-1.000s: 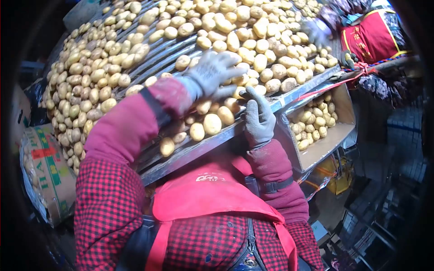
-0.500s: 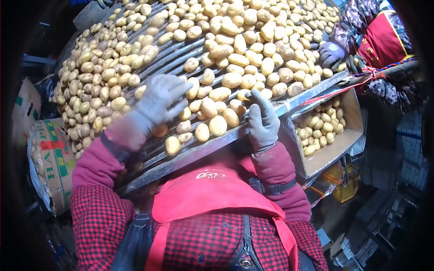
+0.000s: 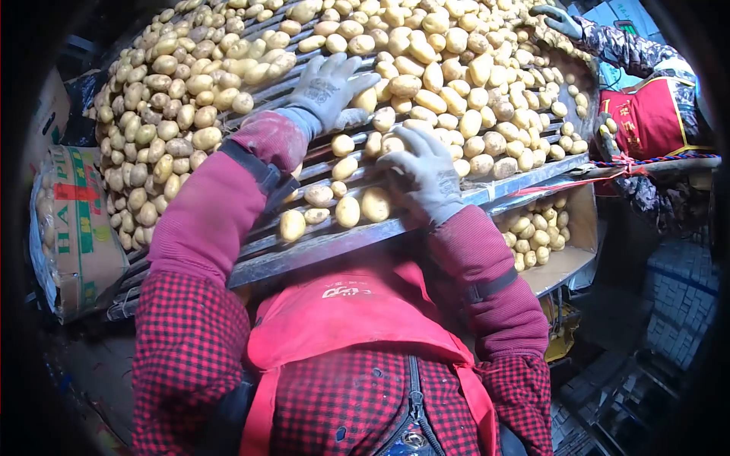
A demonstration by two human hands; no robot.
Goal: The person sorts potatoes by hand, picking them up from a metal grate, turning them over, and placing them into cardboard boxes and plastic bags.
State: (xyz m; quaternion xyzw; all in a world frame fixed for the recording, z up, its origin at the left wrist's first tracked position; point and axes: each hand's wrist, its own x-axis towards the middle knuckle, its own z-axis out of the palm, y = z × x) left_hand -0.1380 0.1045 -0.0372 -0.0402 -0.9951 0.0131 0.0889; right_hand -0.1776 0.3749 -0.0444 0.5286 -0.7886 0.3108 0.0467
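Observation:
Potatoes (image 3: pixel 433 76) lie heaped over a slatted metal rack (image 3: pixel 262 102). My left hand (image 3: pixel 327 91), in a grey glove, lies with fingers spread over the slats at the pile's near left side, beside a potato at its fingertips. To its right, my right hand (image 3: pixel 422 167), also gloved, has its fingers curled over potatoes close to the rack's front rail; a potato shows at its fingertips, and whether it is gripped I cannot make out. Several loose potatoes (image 3: pixel 347 212) rest on the slats between my hands and the rail.
A cardboard box with potatoes (image 3: pixel 566 272) stands below the rail at the right. A printed carton (image 3: pixel 93 262) stands at the left. At the upper right, a co-worker in a red apron (image 3: pixel 646 114) reaches a gloved hand (image 3: pixel 559 20) to the pile's far edge.
My left hand has moved up and right, its fingers spreading. My right hand has shifted left onto potatoes. The co-worker's hand has moved up to the far edge, and the view has shifted slightly.

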